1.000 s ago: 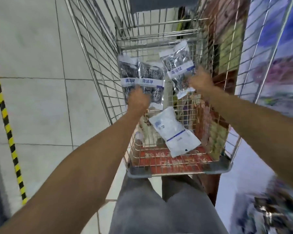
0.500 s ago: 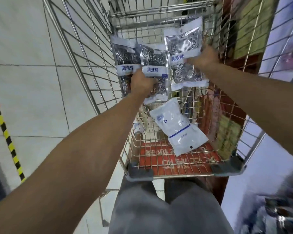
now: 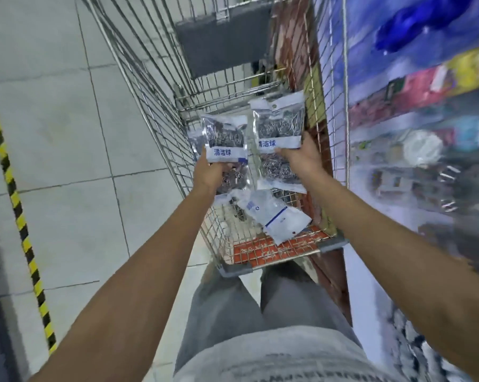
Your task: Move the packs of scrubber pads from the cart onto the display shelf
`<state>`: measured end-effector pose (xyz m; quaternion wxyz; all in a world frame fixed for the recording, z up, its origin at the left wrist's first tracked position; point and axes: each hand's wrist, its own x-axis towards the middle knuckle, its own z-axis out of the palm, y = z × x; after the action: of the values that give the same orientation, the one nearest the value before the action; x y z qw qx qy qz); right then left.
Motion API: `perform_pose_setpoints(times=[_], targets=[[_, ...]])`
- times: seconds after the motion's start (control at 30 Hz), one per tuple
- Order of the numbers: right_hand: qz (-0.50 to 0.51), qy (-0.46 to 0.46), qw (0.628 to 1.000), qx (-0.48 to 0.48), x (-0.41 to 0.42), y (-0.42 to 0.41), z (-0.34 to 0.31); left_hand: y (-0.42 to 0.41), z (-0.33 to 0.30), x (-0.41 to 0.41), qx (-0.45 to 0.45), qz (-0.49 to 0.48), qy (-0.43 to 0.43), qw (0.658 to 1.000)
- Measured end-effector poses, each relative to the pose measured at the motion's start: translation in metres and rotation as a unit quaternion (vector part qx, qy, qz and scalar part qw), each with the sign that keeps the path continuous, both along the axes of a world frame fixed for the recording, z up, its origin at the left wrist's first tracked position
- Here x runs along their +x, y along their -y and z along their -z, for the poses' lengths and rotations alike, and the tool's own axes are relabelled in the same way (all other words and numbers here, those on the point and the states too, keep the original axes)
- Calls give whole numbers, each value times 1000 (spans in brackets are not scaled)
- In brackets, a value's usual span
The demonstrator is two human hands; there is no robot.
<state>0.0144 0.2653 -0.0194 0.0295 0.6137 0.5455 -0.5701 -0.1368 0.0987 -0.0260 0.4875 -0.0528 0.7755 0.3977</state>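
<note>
— Where are the scrubber packs?
— My left hand (image 3: 209, 172) grips two packs (image 3: 225, 150), one tucked behind the other. My right hand (image 3: 301, 158) grips a third pack (image 3: 279, 130). All are held up above the cart (image 3: 161, 128).
— How do your fingers lie?
— Curled round the packs' middles, thumbs over the white label bands.
— Anything left inside?
— One white pack (image 3: 274, 216) lies face down on the wire bottom, just below my hands.
— And around you?
— Blurred display shelf (image 3: 420, 128) beside the cart on my right, tiled floor (image 3: 61, 150) with a yellow-black stripe (image 3: 15, 194) on my left.
</note>
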Motion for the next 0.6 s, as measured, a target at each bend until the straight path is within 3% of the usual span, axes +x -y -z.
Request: perform_pose_setpoints(times=[0.3, 0.6], targets=[[204, -80, 975, 16, 90, 87, -145, 39, -131, 13, 101, 109, 41, 988], [409, -133, 903, 15, 217, 205, -211, 70, -192, 81, 148, 274, 76, 947]])
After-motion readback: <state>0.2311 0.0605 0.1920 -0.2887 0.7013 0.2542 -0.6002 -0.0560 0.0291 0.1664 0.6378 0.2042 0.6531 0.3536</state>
